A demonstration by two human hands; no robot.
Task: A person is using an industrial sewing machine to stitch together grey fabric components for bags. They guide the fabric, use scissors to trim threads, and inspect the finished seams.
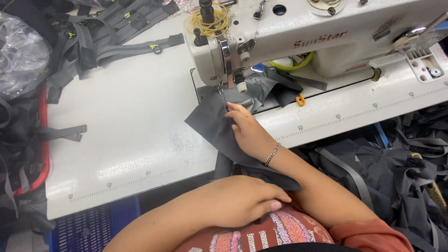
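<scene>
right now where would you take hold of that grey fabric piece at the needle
Take the grey fabric piece by its free pointed corner lying flat on the white table, coming from the left. The right hand presses its needle side, and the left hand holds the near end.

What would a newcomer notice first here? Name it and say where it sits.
The white sewing machine fills the top of the view, with the right hand pressing dark grey fabric flat just under its needle. The left hand rests low on the same fabric at the table edge. Grey straps pile up top left.
</scene>
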